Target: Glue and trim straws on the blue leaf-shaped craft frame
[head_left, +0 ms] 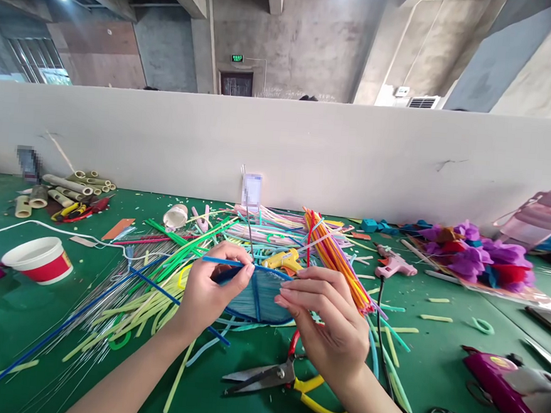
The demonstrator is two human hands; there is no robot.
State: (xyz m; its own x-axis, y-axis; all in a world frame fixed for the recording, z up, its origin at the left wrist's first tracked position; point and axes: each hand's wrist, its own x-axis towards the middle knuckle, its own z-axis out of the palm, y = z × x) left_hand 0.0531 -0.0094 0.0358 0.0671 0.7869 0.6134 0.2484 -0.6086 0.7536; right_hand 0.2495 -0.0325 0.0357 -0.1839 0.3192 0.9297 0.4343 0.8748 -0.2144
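Note:
My left hand (211, 287) is closed in a pinch on a blue pipe cleaner (222, 261) at the left edge of a blue fan-shaped piece (257, 296) made of pipe cleaners. My right hand (328, 320) holds that same piece from the right, fingers pressed together along its rim. A thin metal wire (249, 220) sticks up from the piece between my hands. Below my right hand lie scissors (286, 380) with red and yellow handles.
Loose pipe cleaners in green, yellow, orange and pink (333, 251) cover the green table (22, 321). A yellow glue gun (285, 259), a pink glue gun (394, 264), a red-and-white cup (40, 258), bamboo tubes (72, 186), purple paper flowers (475, 252) and a magenta tool (503, 380) lie around. A white partition (354, 155) stands behind.

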